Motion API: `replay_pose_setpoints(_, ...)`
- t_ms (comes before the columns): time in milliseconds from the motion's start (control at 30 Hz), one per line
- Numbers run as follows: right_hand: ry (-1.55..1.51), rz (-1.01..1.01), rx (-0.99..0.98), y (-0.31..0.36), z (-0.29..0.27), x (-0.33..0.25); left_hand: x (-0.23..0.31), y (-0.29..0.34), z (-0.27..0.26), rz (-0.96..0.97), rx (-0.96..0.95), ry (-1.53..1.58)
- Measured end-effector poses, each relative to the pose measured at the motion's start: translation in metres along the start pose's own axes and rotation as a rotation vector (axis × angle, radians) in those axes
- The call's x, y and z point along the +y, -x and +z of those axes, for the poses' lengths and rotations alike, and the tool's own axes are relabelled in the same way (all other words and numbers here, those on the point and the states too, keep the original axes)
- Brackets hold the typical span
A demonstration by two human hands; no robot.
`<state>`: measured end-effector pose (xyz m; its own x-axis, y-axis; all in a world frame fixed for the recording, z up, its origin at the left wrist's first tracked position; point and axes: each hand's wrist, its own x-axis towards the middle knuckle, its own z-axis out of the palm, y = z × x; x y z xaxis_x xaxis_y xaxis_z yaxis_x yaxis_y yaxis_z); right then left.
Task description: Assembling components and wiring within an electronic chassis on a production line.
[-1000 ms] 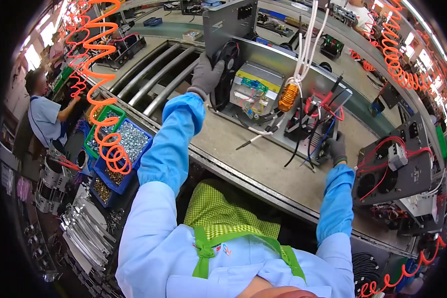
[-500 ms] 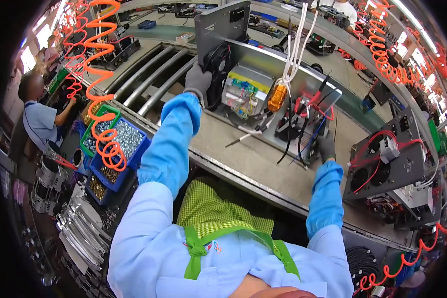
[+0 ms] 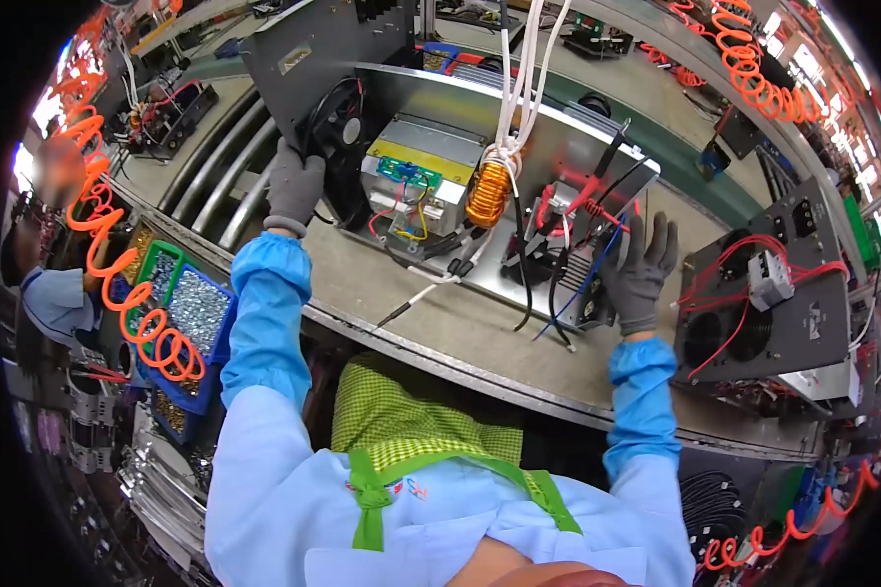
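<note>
"One grey-gloved grip, the left grip [image 3: 296, 186], is touching the near corner of the dark panel [image 3: 308, 64], just beside the black fan [image 3: 343, 127]!"

"Is it closing on that panel?"

"Its back is facing us, so I can't tell. Over on the right, the right grip [image 3: 641, 269] is standing open, fingers apart, just beside the chassis's right end!"

"And where is that metal chassis [image 3: 440, 98] sitting?"

"It's lying on the worktop [image 3: 352, 284], between both gloves, its long silvery wall rising on the far side. An orange coil [image 3: 487, 196] is sitting mid-chassis, white cables [image 3: 519, 93] rising above it!"

"Who's keeping it company?"

"A second dark unit [image 3: 817, 279] is standing to the right, red wires trailing across it. Metal rollers [image 3: 223, 176] are lying left, and nearer still, a blue bin [image 3: 223, 338] is holding small silvery parts!"
</note>
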<state>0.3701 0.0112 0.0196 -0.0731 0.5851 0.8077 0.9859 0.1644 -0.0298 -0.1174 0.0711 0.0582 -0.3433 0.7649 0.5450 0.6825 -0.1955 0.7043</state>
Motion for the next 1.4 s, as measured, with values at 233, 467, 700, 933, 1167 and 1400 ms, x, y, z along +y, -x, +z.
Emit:
replay_pose_setpoints(233,0.11,-0.594,-0.07,-0.097,-0.026,0.003,0.014,0.0,-0.003,-0.008,-0.023,-0.079)
replay_pose_setpoints(467,-1.101,0.416,-0.17,-0.084,-0.014,0.114,0.055,0.018,-0.036,0.536,0.306,-0.224)
replay_pose_setpoints(700,0.203,-0.193,-0.62,-0.13,0.07,0.175,0.09,-0.026,-0.005,1.062,-0.152,-0.798)
replay_pose_setpoints(933,-0.689,0.645,-0.35,-0.18,-0.007,0.021,0.085,-0.049,-0.028,1.055,-0.416,-1.007)
replay_pose_setpoints(1167,-1.129,0.38,-0.583,-0.037,-0.088,-0.08,0.081,-0.037,-0.031,1.003,-0.14,-0.837)
replay_pose_setpoints(1400,-0.869,0.352,-0.266,0.041,0.001,-0.115,0.091,-0.015,-0.029,0.817,-0.162,-1.177)
